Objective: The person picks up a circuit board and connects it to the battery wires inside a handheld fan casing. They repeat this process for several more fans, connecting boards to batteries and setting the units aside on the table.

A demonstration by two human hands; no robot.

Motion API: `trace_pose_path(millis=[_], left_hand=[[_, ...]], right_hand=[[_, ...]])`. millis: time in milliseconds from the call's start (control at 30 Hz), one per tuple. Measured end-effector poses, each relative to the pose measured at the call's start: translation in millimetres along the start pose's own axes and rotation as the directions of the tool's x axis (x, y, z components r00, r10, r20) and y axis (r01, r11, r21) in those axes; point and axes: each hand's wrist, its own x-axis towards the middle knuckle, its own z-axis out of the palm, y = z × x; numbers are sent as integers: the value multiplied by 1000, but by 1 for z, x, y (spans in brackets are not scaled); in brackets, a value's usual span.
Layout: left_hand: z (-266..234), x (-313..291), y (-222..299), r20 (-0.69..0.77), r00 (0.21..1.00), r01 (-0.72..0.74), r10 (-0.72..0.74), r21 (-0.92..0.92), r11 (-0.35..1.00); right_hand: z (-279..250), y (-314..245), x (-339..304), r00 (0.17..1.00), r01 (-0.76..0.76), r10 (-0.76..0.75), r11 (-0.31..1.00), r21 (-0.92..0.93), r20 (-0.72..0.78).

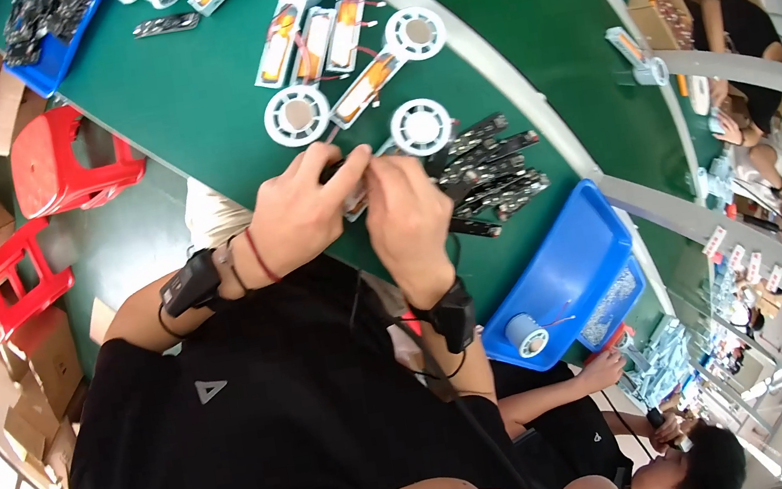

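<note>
In front of my chest, my left hand (pixel 299 203) and my right hand (pixel 407 217) meet with fingers pinched together. They close around the handle of a white round-headed housing (pixel 421 127), whose slotted disc shows beyond my right fingers. A small dark piece (pixel 331 170) shows at my left fingertips; its kind is hidden. Right of my right hand lies a pile of narrow black circuit boards (pixel 492 174). Farther off are several similar housings (pixel 299 114) with slotted discs, orange parts and red wires in their handles.
A blue bin (pixel 565 259) holding a white cylindrical part (pixel 526 336) stands at right, near a co-worker's hand (pixel 602 370). Another blue bin (pixel 47 73) with dark boards sits far left on the green table (pixel 157 97). Red stools (pixel 45 165) and cardboard boxes (pixel 50 361) stand left.
</note>
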Motion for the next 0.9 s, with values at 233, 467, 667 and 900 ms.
trace_pose_path(millis=[233, 467, 667, 900], left_hand=[[2, 1, 7, 76, 997, 21, -32, 136, 991], [-9, 4, 10, 170, 977, 148, -127, -118, 982], [-10, -4, 8, 202, 965, 228, -168, -323, 918], [-11, -11, 1, 180, 968, 224, -176, -291, 930]], right_hand=[[11, -2, -9, 995, -81, 80, 997, -14, -63], [3, 16, -6, 997, 82, -80, 988, 131, -25], [-7, 25, -1, 988, 143, -151, 966, 214, 23], [-7, 25, 7, 967, 145, -194, 952, 271, 165]])
